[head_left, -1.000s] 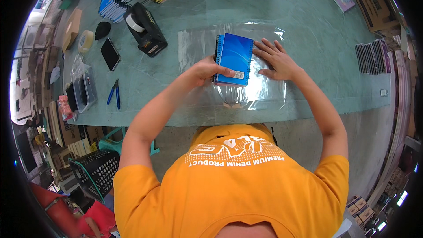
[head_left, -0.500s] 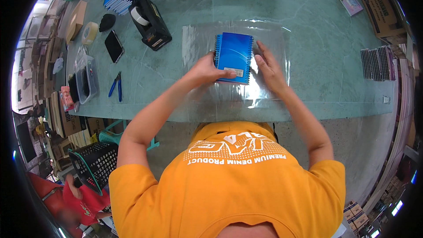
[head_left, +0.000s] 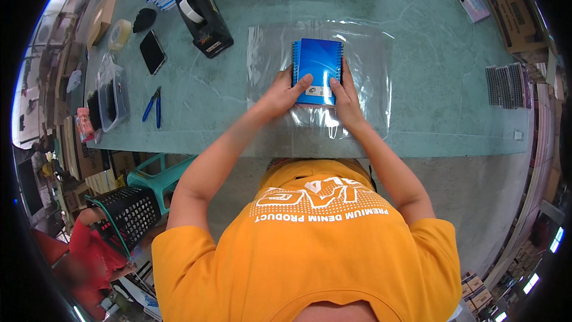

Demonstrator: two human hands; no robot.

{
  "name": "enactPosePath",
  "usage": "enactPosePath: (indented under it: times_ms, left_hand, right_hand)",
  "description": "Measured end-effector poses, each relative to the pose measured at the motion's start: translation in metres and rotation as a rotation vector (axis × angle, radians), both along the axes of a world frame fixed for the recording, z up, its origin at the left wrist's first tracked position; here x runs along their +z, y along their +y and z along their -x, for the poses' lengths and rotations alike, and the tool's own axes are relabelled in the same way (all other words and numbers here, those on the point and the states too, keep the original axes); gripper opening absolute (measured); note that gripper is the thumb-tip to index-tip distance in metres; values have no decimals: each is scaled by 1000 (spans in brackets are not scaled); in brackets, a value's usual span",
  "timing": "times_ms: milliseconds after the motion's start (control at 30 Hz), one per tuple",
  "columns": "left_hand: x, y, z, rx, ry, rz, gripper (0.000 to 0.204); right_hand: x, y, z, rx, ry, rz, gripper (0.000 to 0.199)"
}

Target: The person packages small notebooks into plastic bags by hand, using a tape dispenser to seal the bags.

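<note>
covering the blue notebook's lower corners, left hand and right hand.

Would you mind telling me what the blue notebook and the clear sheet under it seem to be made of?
Notebook: likely glossy card cover, given its sheen, with dark spiral binding, metal or plastic unclear. Sheet: thin transparent plastic film; the table shows through, with glare and wrinkles.

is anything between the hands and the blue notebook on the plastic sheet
Nothing visible. The left hand and right hand both rest directly on the near end of the blue notebook, which lies on the clear plastic sheet. The tape dispenser sits apart, to the left.
</note>
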State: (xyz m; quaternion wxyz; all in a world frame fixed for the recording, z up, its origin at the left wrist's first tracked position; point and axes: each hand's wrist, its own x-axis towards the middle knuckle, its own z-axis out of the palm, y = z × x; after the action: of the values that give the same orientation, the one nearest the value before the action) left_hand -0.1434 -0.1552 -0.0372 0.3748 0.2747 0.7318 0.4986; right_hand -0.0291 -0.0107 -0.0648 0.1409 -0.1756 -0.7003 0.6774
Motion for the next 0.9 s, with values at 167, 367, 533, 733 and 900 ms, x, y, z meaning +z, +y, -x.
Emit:
enactPosePath:
  times_ms: [167,367,533,733,900]
  left_hand:
    - [-18,-1,0,30,156,73,74]
    - [-15,-1,-3,38,169,146,88]
    - [3,-9,-20,275,199,136,73]
    - [23,23,-123,-72,557,-260,20]
    - [-32,67,-136,-105,843,-73,23]
  right_hand:
    - [2,2,0,28,-8,17,66]
    - [2,4,3,51,-22,26,67]
    - [5,21,-14,25,-52,-66,60]
    - [16,84,-82,-373,-76,-269,30]
    - [25,101,-134,-449,-67,-94,20]
